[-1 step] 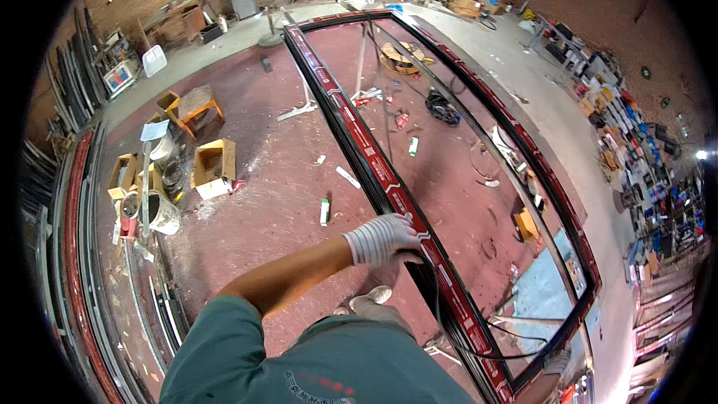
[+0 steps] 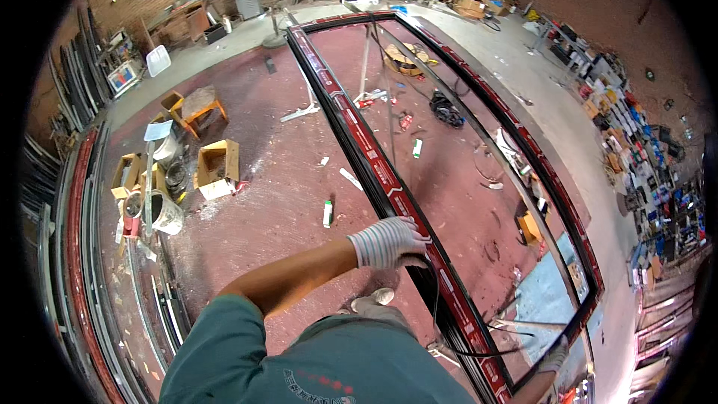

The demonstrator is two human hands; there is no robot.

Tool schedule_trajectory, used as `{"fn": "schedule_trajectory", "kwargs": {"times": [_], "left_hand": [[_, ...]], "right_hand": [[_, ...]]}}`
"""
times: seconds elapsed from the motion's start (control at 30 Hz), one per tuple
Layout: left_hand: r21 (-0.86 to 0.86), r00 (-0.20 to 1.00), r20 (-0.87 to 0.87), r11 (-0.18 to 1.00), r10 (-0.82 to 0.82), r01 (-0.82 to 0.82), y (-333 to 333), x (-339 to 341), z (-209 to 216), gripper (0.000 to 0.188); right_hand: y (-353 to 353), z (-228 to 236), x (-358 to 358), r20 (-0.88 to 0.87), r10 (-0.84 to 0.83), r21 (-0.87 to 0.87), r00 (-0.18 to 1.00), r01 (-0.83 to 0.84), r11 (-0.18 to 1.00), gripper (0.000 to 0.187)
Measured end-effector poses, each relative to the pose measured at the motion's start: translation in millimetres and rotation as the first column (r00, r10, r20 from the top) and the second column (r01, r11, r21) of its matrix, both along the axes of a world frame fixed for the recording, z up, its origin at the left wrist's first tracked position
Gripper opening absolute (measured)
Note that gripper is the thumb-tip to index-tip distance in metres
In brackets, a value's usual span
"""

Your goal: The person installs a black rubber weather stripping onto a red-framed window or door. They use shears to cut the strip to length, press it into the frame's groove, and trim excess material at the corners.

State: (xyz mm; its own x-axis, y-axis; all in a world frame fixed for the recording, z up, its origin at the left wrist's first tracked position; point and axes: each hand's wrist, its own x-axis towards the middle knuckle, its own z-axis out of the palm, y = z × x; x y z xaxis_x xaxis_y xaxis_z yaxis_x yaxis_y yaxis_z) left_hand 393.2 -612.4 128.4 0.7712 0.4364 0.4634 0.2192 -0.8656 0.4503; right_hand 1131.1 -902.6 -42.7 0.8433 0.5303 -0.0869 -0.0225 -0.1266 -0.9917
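A long dark frame with red printed film on its rails lies raised before me, running away from my body. My left hand, in a striped white glove, is closed at the near part of its left rail. A thin black flexible strip comes out from under those fingers, hangs in a loop and crosses the rail towards the right. My right hand, gloved too, is at the frame's near right corner, its fingers curled on the end rail. The fingertips there are partly hidden.
Metal stands show beneath the frame. Cardboard boxes, white buckets and a small wooden stool stand on the red floor at left. Long profiles lie along the left side. Clutter lines the right wall.
My right hand has moved slightly up along the end rail. The left hand stays at the left rail, and the strip's loop has shifted a little.
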Motion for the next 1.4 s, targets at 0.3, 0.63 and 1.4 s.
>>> {"fn": "schedule_trajectory", "kwargs": {"times": [0.3, 0.63, 1.4], "left_hand": [[-0.153, 0.922, -0.365, 0.985, -0.131, 0.079, 59.7, 35.6, -23.0, 0.037], [-0.297, 0.827, -0.327, 0.881, -0.457, 0.369, 128.9, 23.8, -45.0, 0.037], [-0.953, 0.585, -0.279, -0.293, 0.761, -0.073, 336.1, -256.5, -162.0, 0.052]], "right_hand": [[345.5, 109.8, -471.0, -0.327, 0.924, -0.008, 0.200, -0.978, 0.209, 0.042], [495.7, 126.8, -656.5, -0.663, 0.749, -0.122, -0.017, -0.984, -0.130, 0.037], [511.7, 147.3, -700.6, -0.631, 0.773, -0.328, 0.065, -0.925, -0.190, 0.050]]}}
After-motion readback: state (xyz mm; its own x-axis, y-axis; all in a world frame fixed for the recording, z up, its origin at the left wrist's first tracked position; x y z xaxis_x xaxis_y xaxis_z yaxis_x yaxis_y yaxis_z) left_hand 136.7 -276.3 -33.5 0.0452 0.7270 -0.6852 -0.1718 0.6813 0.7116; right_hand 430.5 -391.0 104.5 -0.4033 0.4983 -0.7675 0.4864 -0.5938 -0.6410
